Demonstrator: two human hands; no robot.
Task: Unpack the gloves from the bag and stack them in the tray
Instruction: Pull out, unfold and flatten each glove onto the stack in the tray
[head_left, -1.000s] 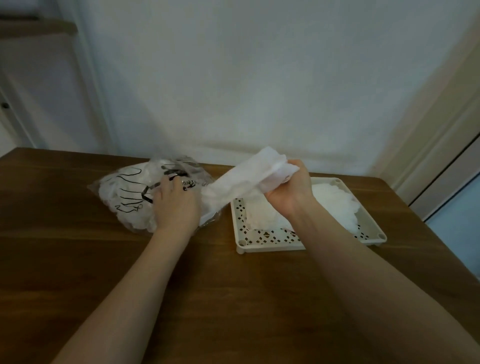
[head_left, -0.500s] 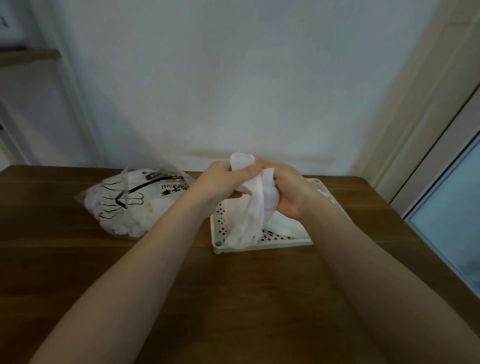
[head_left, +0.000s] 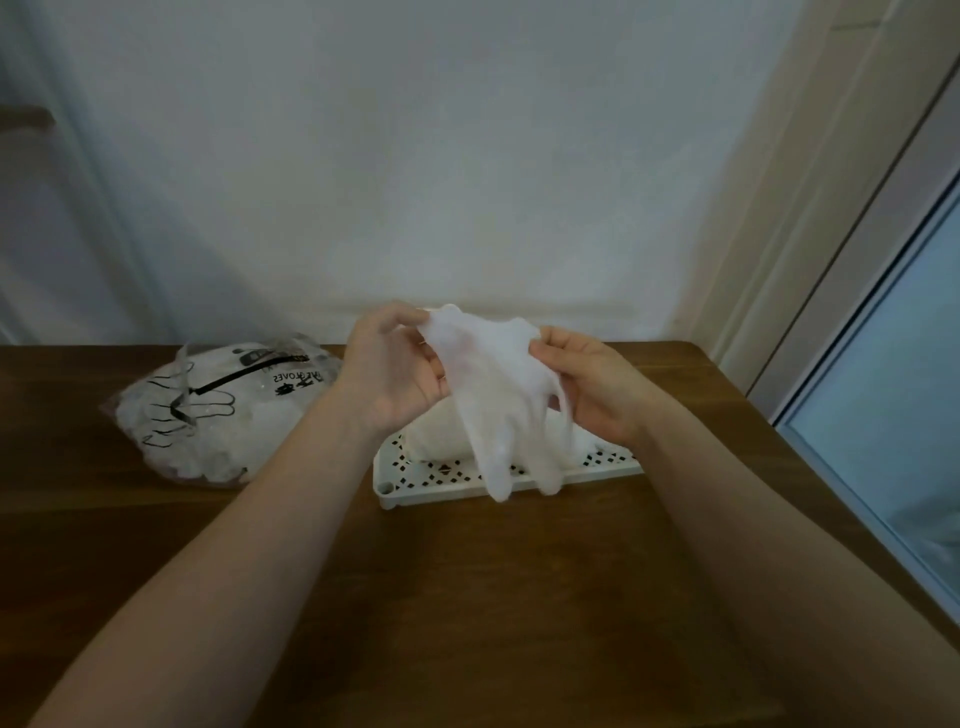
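Holding a thin glove (head_left: 498, 395) stretched above the tray (head_left: 511, 486), left hand (head_left: 392, 371) and right hand (head_left: 592, 387) pinching its cuff, bag (head_left: 218, 410) off left.

Count by kind: one clear bag (head_left: 228, 410) of gloves lies toward the table's (head_left: 467, 597) far left edge, and one white perforated tray (head_left: 415, 480) sits near the far edge at centre. One translucent glove (head_left: 498, 395) hangs above the tray, pinched by two hands, left hand (head_left: 392, 371) and right hand (head_left: 592, 387). One glove pile (head_left: 441, 434) lies in the tray; its glove count cannot be told.
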